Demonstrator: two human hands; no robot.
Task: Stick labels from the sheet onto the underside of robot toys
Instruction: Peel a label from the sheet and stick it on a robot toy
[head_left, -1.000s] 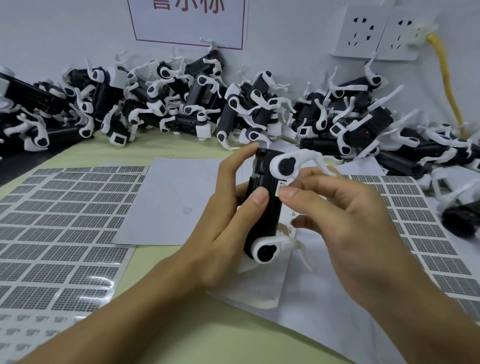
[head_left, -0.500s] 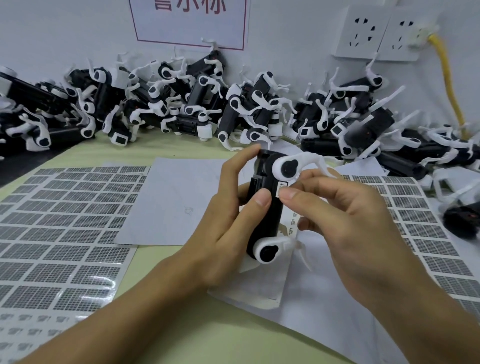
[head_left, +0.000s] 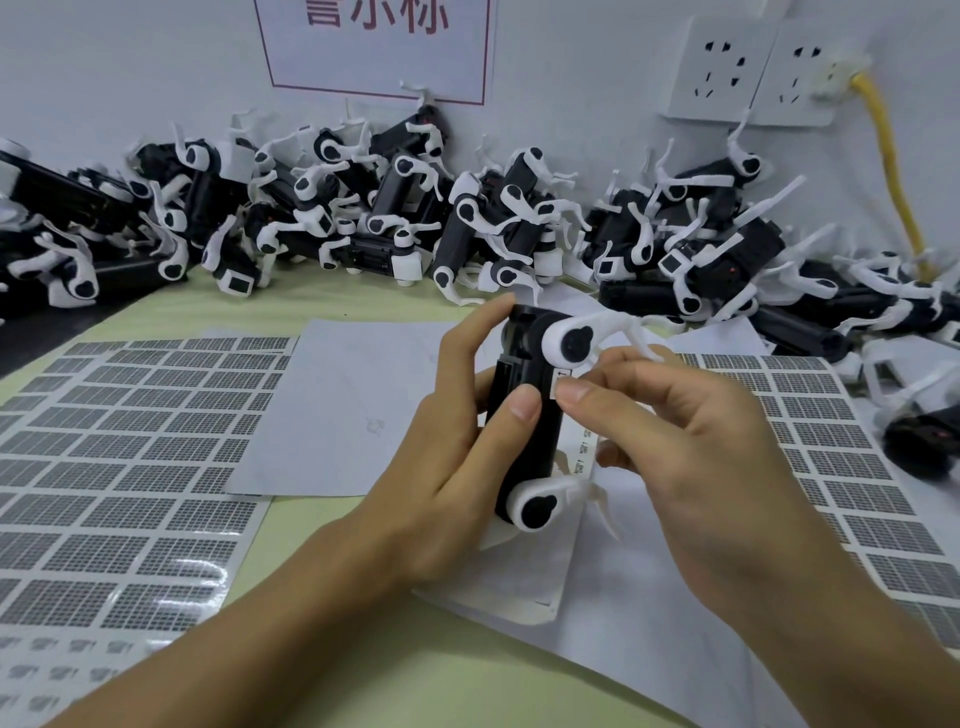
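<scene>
**Inspector A:** What lay on the left of the bench?

**Inspector B:** A glossy sheet of small grey rectangular labels (head_left: 119, 457) lay flat on the pale green table (head_left: 322, 304), beside a blank white backing paper (head_left: 337, 405).

**Inspector A:** And the hands?

**Inspector B:** The left hand (head_left: 447, 467) grasped a black plastic robot toy with white jointed legs (head_left: 530, 415), held above the table at centre, thumb on its smooth body. The right hand (head_left: 691, 457) pinched a small white label (head_left: 562, 378) against the toy.

**Inspector A:** Behind?

**Inspector B:** A heap of matching toys (head_left: 467, 223) stood along the wall; a second label sheet (head_left: 831, 447) lay at right.
</scene>
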